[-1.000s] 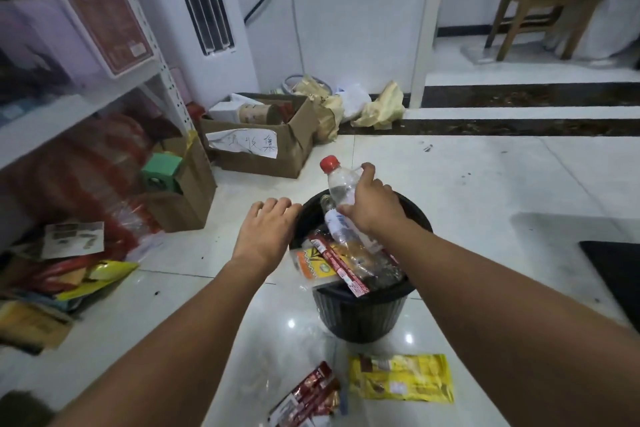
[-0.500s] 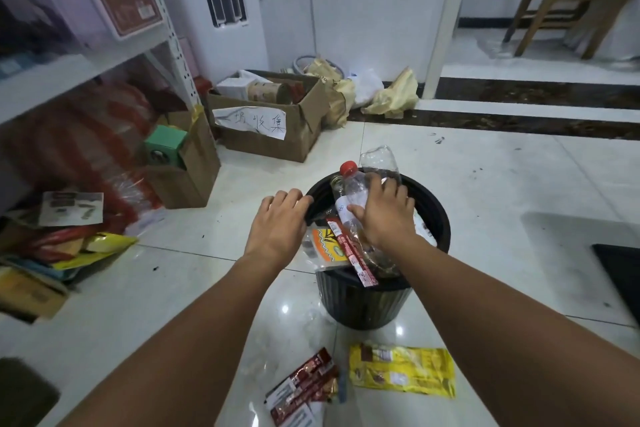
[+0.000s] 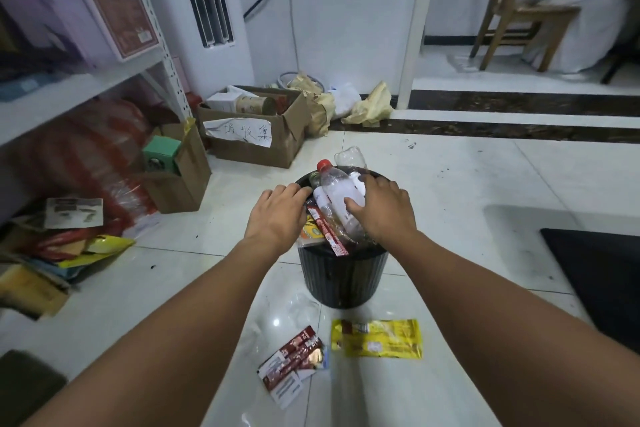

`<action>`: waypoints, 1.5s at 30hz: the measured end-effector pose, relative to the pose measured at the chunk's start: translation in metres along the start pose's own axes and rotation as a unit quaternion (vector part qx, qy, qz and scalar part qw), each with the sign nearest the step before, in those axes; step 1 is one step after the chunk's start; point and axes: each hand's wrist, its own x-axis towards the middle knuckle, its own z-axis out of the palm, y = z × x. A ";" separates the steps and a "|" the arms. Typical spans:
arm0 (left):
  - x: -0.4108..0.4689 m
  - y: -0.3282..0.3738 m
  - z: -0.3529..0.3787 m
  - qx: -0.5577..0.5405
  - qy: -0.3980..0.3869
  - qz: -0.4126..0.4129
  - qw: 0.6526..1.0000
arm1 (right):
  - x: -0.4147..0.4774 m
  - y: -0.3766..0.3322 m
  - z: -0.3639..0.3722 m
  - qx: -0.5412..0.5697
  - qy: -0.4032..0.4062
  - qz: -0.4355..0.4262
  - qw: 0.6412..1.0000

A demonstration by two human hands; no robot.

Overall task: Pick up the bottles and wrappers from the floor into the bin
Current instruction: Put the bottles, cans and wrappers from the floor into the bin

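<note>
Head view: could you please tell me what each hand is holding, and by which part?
The right hand grips the red-capped bottle round its middle; the left hand holds the bin by its rim.

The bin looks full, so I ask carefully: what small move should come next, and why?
Probably press the bottle deeper with the right hand: it sticks up above the bin rim, which the left hand holds, and a yellow wrapper lies on the floor.
</note>
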 end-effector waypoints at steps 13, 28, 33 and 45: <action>-0.117 0.010 0.002 0.039 -0.037 -0.027 0.998 | -0.120 -0.001 -0.003 0.064 -0.020 -0.072 0.995; -0.174 -0.037 0.157 0.066 -0.201 -0.107 0.972 | -0.126 0.002 0.132 0.016 -0.162 -0.055 0.985; -0.156 -0.081 0.194 0.110 -0.255 -0.084 0.957 | -0.108 0.003 0.175 -0.009 -0.167 -0.080 0.983; -0.173 -0.094 0.252 0.111 -0.311 -0.020 0.944 | -0.095 -0.007 0.244 0.008 -0.174 -0.102 0.979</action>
